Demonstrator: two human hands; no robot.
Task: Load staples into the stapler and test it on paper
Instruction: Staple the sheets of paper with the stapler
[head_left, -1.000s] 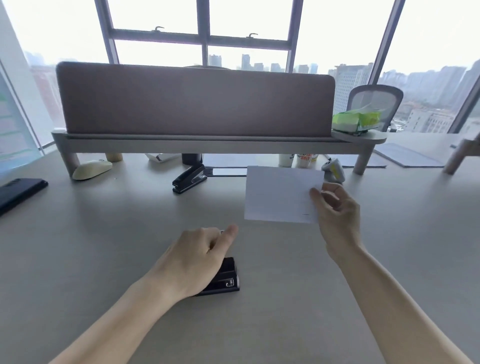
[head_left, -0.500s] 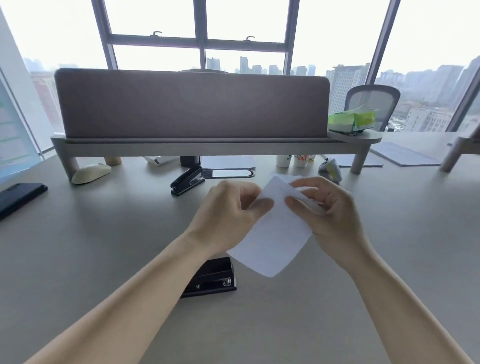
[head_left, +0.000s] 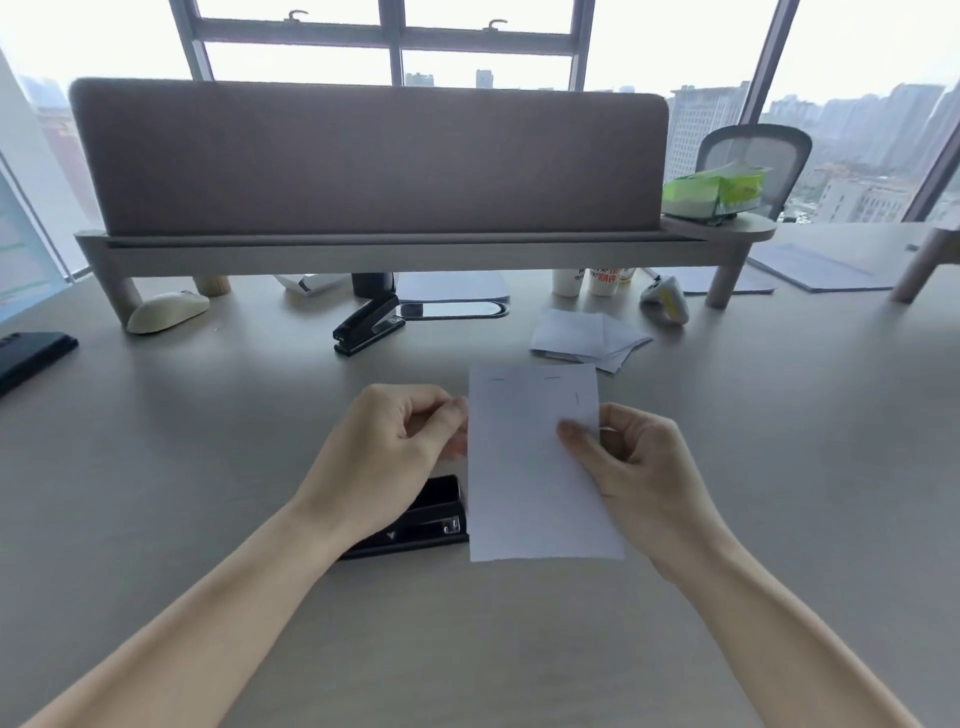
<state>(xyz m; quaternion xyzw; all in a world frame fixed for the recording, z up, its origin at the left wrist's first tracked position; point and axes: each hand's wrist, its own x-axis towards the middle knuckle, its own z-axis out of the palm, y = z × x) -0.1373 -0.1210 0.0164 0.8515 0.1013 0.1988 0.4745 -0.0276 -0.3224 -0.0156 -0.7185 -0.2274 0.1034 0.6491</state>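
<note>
Both hands hold a stapled paper sheet (head_left: 535, 467) upright: left hand (head_left: 387, 457) pinches its nine-o'clock edge, right hand (head_left: 631, 467) its three-o'clock edge. A black stapler (head_left: 426, 525) lies on the desk (head_left: 208, 441) beneath the left hand.

Matt paper, glossy plastic
White rectangular paper sheet (head_left: 535, 483) looks smooth, matt; black plastic stapler (head_left: 426, 525) at its 8 o'clock shines.

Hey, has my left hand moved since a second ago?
Yes. The left hand was resting on the near stapler; it has lifted off it, toward the right, and now pinches the left edge of the paper.
</note>
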